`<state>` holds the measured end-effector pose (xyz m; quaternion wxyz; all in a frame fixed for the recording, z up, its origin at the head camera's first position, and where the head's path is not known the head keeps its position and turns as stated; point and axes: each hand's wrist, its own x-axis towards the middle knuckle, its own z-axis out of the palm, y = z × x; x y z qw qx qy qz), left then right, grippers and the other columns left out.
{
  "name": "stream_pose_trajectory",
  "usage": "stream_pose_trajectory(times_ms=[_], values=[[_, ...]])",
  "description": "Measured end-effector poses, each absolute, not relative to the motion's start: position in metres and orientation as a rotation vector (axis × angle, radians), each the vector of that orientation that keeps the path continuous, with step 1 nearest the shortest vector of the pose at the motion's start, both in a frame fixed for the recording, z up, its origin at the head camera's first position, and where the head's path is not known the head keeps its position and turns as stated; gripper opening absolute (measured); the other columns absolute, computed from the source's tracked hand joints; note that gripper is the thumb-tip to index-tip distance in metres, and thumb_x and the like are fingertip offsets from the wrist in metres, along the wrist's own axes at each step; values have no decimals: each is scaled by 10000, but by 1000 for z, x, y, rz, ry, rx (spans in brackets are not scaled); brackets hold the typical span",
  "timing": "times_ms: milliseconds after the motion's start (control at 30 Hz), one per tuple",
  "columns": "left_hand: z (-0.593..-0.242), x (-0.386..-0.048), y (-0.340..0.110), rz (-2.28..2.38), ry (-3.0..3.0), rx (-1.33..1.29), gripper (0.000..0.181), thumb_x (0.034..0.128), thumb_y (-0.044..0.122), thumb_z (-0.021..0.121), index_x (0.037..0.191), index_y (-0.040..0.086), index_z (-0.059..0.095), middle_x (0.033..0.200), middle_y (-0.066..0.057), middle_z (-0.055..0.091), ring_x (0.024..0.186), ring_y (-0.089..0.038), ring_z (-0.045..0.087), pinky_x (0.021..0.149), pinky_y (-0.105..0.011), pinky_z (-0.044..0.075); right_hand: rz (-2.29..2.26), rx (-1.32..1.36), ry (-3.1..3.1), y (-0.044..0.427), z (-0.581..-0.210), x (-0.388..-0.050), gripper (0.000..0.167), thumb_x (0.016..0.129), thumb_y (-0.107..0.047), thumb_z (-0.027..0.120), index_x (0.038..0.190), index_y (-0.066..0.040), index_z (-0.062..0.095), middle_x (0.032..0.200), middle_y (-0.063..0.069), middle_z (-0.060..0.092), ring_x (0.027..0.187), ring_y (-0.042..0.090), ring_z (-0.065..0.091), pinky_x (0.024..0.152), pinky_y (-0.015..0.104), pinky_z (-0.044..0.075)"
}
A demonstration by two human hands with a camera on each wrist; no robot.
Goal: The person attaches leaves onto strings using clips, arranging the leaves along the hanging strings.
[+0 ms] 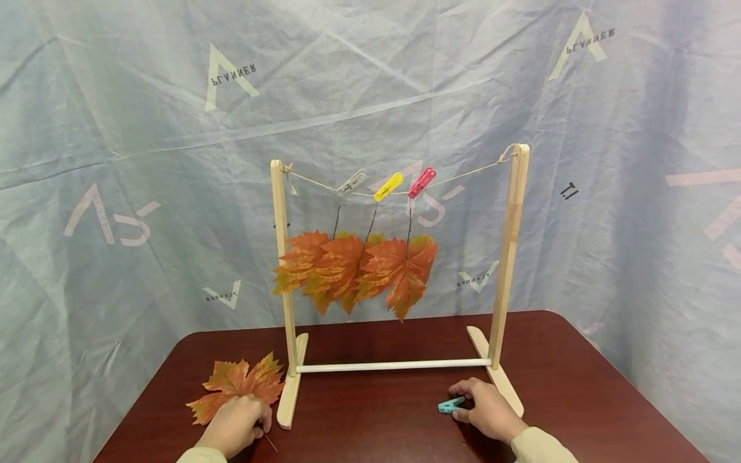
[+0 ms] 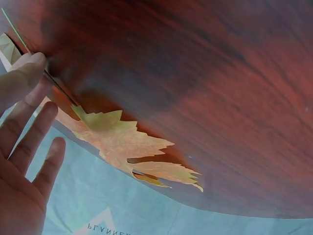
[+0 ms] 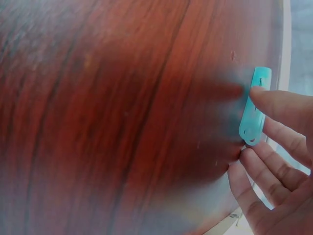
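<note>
At the table's left, my left hand [image 1: 236, 421] pinches the thin stem of an orange maple leaf [image 1: 237, 379]. The left wrist view shows thumb and index finger on the dark stem [image 2: 61, 88], with the leaf blade [image 2: 129, 139] spreading beyond and the other fingers loose. On the right side my right hand [image 1: 489, 408] holds a teal clothespin [image 1: 451, 405] between thumb and fingers, low at the table. In the right wrist view the thumb lies on the flat side of the clothespin [image 3: 255, 107]; fingers are partly hidden behind it.
A wooden stand [image 1: 511, 257] rises at the back, with a string [image 1: 469, 172] across its top. Grey, yellow [image 1: 388, 186] and red [image 1: 422, 183] clothespins hold three maple leaves [image 1: 399, 270] on it. A white rod [image 1: 393, 366] joins the feet. Grey cloth [image 1: 370, 77] hangs behind.
</note>
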<state>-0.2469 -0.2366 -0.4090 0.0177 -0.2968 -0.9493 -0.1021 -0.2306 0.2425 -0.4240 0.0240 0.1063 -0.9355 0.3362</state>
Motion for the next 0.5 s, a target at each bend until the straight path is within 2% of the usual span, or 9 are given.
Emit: stream_pose_trajectory(times_ms=[200, 367, 500], values=[[-408, -245, -235, -223, -2904, -948, 360, 746, -4, 860, 677, 254, 617, 665, 197, 531, 608, -1, 474, 595, -325, 410, 980, 330, -2919, 241, -425, -232, 278, 789, -90, 870, 1033, -71, 739, 986, -2, 643, 906, 206, 630, 775, 366, 529], [-404, -249, -232, -163, -2862, -965, 327, 789, -20, 827, 740, 216, 606, 661, 151, 551, 572, -23, 512, 535, -290, 450, 951, 328, -2927, 241, -424, -232, 227, 798, -93, 863, 988, -98, 740, 961, -14, 633, 886, 188, 622, 764, 369, 530], [-398, -251, -228, -97, -2804, -988, 341, 789, -36, 814, 745, 205, 577, 646, 136, 525, 547, -33, 485, 495, -272, 413, 936, 333, -2905, 242, -424, -232, 209, 804, -110, 862, 968, -115, 733, 943, -20, 639, 874, 187, 629, 750, 361, 527]])
